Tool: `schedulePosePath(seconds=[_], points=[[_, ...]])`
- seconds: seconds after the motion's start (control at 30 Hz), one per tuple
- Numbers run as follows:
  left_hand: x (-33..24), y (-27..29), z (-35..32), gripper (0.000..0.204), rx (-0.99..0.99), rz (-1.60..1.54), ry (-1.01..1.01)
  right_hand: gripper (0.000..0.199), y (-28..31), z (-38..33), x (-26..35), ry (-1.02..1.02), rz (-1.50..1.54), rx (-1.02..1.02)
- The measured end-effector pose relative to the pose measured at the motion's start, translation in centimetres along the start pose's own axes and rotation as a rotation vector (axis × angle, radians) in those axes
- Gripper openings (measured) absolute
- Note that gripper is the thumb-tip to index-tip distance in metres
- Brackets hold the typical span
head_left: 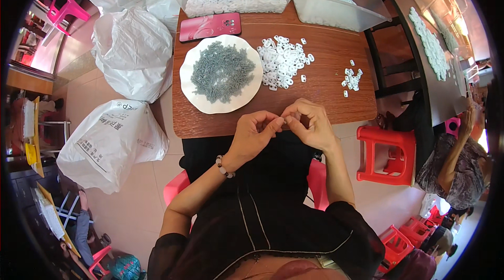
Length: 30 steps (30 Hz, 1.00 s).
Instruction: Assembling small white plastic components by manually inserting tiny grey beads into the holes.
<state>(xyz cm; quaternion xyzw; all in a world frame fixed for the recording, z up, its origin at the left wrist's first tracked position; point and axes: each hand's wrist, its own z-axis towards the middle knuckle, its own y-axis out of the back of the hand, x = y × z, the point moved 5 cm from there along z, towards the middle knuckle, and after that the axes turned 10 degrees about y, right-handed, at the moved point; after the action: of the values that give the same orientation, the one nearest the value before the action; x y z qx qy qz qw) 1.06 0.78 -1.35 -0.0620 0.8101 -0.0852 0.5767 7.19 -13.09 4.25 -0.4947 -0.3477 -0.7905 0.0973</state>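
My left hand and my right hand meet fingertip to fingertip at the table's near edge. Both are pinched closed; what lies between the fingertips is too small and covered to name. Just beyond them a white scalloped plate holds a heap of small grey-green translucent rods. To its right lies a loose pile of small white oval plastic pieces with holes. Farther right is a smaller group of similar white pieces.
A pink phone lies behind the plate. Two clear bins of white pieces stand along the wooden table's far edge. White sacks crowd the left floor. A red stool and a dark table with another person are at right.
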Motion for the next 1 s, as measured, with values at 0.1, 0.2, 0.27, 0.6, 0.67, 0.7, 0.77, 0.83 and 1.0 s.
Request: schedulePosePath(seconds=[0.1,0.2,0.27,0.6,0.67,0.7,0.77,0.83,1.0], points=[[0.2,0.1,-0.2,0.021,-0.015,0.035,0.023,0.006,-0.1,0.1,0.3,-0.044,0.021,0.013],[-0.1,0.1,-0.4,0.021,-0.012,0.012,0.029,0.006,-0.3,0.2,0.4,-0.030,0.026,0.018],[-0.1,0.1,-0.3,0.020,0.000,-0.044,0.076,0.007,-0.3,0.1,0.3,-0.032,0.019,0.010],[-0.2,0.0,-0.4,0.018,-0.017,-0.179,0.074,0.005,-1.1,-1.0,-0.8,-0.281,0.154,-0.082],[-0.2,-0.2,-0.4,0.018,-0.024,-0.154,0.062,0.006,-1.8,-1.4,-1.7,-0.223,0.392,-0.184],[-0.3,-0.3,-0.5,0.018,-0.028,-0.128,0.049,0.006,-2.0,-1.5,-1.9,-0.224,0.395,-0.179],[-0.5,-0.6,-0.5,0.015,-0.039,-0.155,0.026,0.003,-2.1,-1.8,-2.4,-0.273,0.426,-0.250],[-0.5,-0.7,-0.6,0.013,-0.050,-0.181,0.002,0.005,-2.0,-1.7,-2.3,-0.273,0.426,-0.276],[-3.7,0.8,-1.7,0.018,-0.215,0.215,-0.195,0.007,-1.1,-1.3,-1.3,-0.303,0.489,-0.431]])
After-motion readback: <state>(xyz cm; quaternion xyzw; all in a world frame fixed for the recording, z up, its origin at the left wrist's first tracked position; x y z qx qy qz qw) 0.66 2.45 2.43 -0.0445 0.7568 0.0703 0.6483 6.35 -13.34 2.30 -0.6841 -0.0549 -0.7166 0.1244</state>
